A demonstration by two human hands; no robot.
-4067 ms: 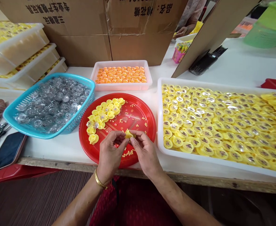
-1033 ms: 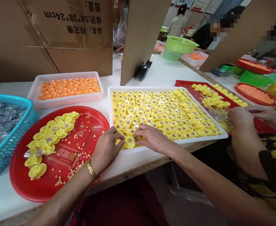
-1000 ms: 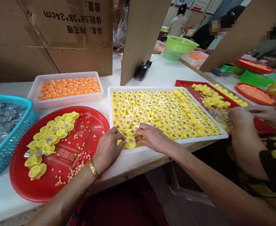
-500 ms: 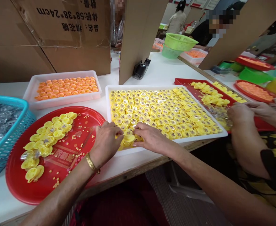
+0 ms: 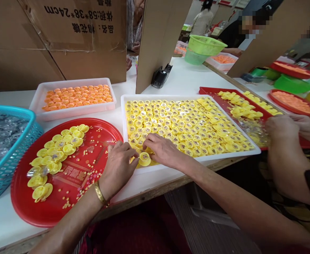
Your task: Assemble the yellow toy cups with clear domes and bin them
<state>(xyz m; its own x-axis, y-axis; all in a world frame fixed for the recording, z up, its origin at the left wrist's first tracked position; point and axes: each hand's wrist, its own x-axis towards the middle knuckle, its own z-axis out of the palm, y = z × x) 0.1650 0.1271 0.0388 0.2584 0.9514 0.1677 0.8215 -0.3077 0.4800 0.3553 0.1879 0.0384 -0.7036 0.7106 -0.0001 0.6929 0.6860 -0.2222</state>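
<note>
A white tray (image 5: 123, 116) packed with several yellow round pieces lies in front of me. At its near left corner sits one yellow piece (image 5: 144, 158), pinched between both of my hands. My left hand (image 5: 119, 165), with a gold bangle on the wrist, curls its thumb and fingers against the piece's left side. Coming from the right, my right hand (image 5: 162, 151) closes its fingertips on the same piece and rests over neighbouring pieces. Left of the hands is a round red tray (image 5: 72, 183) with more yellow pieces and tiny yellow beads.
A white tray of orange pieces (image 5: 72, 112) and a blue basket of clear parts (image 5: 12, 162) are on the left. Cardboard boxes (image 5: 65, 46) and a cardboard divider (image 5: 157, 35) stand behind. A co-worker's hands (image 5: 281, 134) work over a red tray (image 5: 218, 97) at the right.
Four seconds ago both hands held a yellow piece over the red tray. They have since moved right to the white tray's near corner, and over the last second have hardly shifted there.
</note>
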